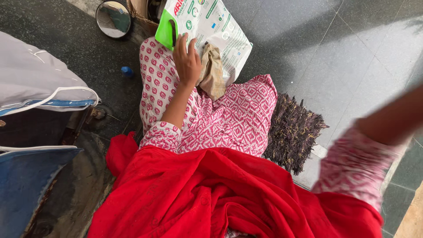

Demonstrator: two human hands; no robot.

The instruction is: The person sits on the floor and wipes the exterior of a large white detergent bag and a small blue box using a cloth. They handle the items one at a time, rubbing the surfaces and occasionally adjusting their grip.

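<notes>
one head view is being given, looking down on a seated person's lap. the left hand (187,59) is being stretched forward with fingers spread, and is being pressed flat against a white plastic detergent pouch with a bright green handle corner (218,31); nothing is being gripped by it, and the palm is only being rested on the pouch's lower left part, just beside the green corner. a crumpled beige cloth (212,70) is being kept just right of that hand, touching the pouch and draped over its lower edge onto the knee. the pouch is being propped on the far end of the legs, which are being covered by a pink and white printed garment (238,119). a bright red fabric (207,194) is being heaped across the lap nearest the camera. the right arm is being raised out to the side at the frame's right edge, blurred, and its hand is being cut off from view. a dark purple shaggy mat (293,132) is being lain on the grey tiled floor (352,48) just beside the right leg. a round mirror (113,18) and a small blue cap (127,71) are being left on the floor at upper left, well apart from the hand.
</notes>
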